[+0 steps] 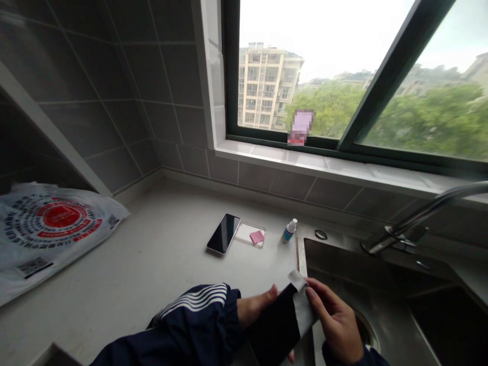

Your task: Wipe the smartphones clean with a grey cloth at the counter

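**Dark flat sheet [274,325] being gripped in both hands beside a steel sink**

At lower centre, the sheet is being clasped by the left hand [255,305], while a white strip [303,300] at its upper edge is being pinched by the right hand [335,320]. Both are being held just left of and over the stainless steel sink [381,284]. Farther up the white tabletop [152,254], a smartphone [223,234], a clear tray [249,235] holding a pink pad [257,237], and a small spray bottle [290,230] are being shown. A printed plastic bag [49,223] is being shown at left.
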`<state>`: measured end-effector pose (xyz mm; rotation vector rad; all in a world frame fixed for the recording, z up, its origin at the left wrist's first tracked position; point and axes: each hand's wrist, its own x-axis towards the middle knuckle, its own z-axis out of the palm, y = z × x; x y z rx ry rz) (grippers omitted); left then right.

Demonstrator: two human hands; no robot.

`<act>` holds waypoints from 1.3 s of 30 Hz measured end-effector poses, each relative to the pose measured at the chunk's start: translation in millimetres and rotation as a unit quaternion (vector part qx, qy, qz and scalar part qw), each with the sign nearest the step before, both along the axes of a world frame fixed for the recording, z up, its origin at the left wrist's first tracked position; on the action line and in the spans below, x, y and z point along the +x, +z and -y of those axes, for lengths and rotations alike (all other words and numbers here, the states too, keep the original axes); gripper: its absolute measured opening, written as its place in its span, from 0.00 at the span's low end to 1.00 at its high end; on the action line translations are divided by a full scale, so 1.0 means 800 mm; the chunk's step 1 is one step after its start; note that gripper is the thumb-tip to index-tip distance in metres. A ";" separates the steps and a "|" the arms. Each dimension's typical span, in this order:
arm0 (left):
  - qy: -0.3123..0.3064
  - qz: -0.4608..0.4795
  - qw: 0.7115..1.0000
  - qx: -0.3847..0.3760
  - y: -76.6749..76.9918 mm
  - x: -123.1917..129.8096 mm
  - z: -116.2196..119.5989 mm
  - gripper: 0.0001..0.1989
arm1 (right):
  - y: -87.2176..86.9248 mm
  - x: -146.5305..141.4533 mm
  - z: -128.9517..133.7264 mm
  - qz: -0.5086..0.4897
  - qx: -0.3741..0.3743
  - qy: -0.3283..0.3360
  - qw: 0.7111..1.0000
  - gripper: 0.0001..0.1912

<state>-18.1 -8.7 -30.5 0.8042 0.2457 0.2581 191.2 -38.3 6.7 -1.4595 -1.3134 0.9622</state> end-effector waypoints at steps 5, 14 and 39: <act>0.038 0.004 0.999 0.012 0.007 0.000 0.001 0.48 | -0.002 0.004 -0.003 -0.016 0.016 0.014 1.000 0.17; 0.017 -0.015 0.999 -0.036 -0.002 -0.003 -0.001 0.52 | 0.006 -0.003 0.002 0.013 0.013 -0.027 0.999 0.20; 0.122 -0.018 0.991 -0.053 0.037 -0.007 0.012 0.35 | 0.014 -0.013 -0.007 -0.348 -0.206 0.024 0.914 0.19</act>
